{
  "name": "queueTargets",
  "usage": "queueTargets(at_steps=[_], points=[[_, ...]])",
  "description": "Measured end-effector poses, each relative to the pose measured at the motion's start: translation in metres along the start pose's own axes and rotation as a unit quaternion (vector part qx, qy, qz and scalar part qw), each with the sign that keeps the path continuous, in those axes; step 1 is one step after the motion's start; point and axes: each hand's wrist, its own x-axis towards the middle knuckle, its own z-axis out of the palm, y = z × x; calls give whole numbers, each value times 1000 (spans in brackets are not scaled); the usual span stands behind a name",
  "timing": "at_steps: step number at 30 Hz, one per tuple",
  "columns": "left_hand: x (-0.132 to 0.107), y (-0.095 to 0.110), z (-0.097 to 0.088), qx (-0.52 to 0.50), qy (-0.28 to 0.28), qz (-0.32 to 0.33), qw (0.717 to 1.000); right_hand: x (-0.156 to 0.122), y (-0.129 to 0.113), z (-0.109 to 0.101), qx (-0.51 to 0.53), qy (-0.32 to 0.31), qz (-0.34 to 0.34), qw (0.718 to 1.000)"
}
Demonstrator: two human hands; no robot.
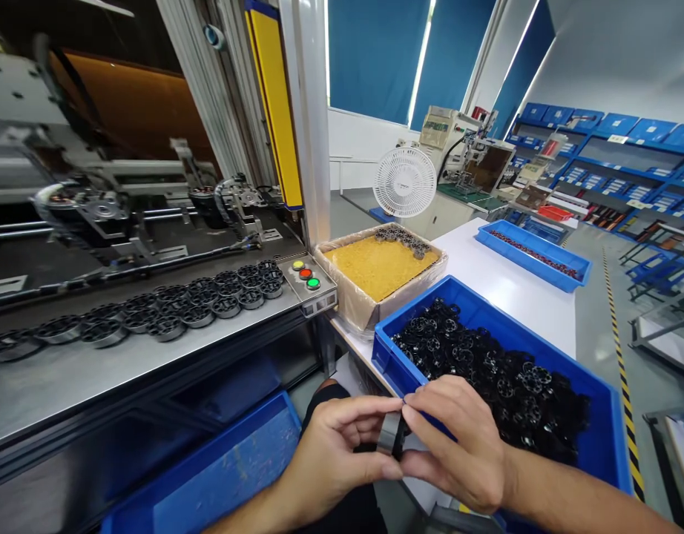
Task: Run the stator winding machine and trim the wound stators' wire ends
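My left hand (334, 452) and my right hand (458, 445) meet low in the middle of the view, both pinched on one round grey-and-black ring part (391, 434) held edge-on between them. Just behind my right hand stands a blue bin (603, 437) heaped with several black ring-shaped plastic parts (487, 363). On the steel machine shelf (97, 371) to the left, two rows of ring parts (169, 315) lie side by side.
A cardboard box (356, 304) with a yellow sheet and several ring parts stands beside a panel of yellow, red and green buttons (306, 274). Another blue tray (534, 256) lies on the white table. A white fan (404, 182) and blue shelving (625, 163) stand farther back. A blue bin (225, 475) sits below.
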Motion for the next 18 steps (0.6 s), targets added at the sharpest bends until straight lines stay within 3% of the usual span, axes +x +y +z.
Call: queueTargets(at_steps=[4,8,10,11,13,14,15,18], points=[[-6,-4,-1,50,34,-52,997,-3,-2,2,-24,9,-15,1000],[-15,-4,8,150,121,-60,979,-6,-1,11,-60,14,-9,998],[-16,0,10,192,147,-45,969,-7,12,13,-33,-20,22,999],[-14,2,9,212,151,-39,965,-9,23,12,-22,-70,68,995],[-8,6,1,249,155,-39,955,-16,54,4,-35,-209,219,952],[-4,7,-6,260,159,-42,952,-22,73,-1,-77,-290,328,896],[0,7,-13,260,163,-46,950,-29,92,-7,-113,-324,392,853],[10,5,-28,223,173,-51,958,-59,141,-18,-144,-402,470,772]])
